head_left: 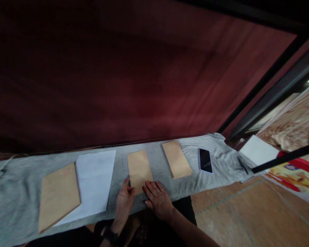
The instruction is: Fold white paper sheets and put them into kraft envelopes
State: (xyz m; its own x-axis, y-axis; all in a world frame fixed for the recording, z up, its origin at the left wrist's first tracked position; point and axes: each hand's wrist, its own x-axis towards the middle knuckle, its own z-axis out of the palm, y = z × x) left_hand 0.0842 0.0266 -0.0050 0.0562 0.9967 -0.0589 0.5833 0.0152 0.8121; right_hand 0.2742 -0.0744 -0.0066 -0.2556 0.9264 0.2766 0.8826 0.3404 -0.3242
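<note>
A brown paper envelope (139, 166) lies on the grey cloth straight in front of me, with faint red print near its top right corner. My left hand (125, 199), a dark band on its wrist, has its fingers and thumb closed at the envelope's lower left edge. At the lower right corner my right hand (158, 200) rests flat, fingers stretched over the paper. To the right is a stack of similar brown envelopes (176, 158). White paper sheets (96, 181) lie to the left, partly beneath a larger pile of brown envelopes (59, 193).
A phone (205, 160) with a dark screen lies right of the envelope stack. The narrow surface is covered by a wrinkled grey cloth (154, 151). Behind it rises a dark red panel (144, 85). A black metal frame, a colourful box (296, 176) and floor tiles are at the right.
</note>
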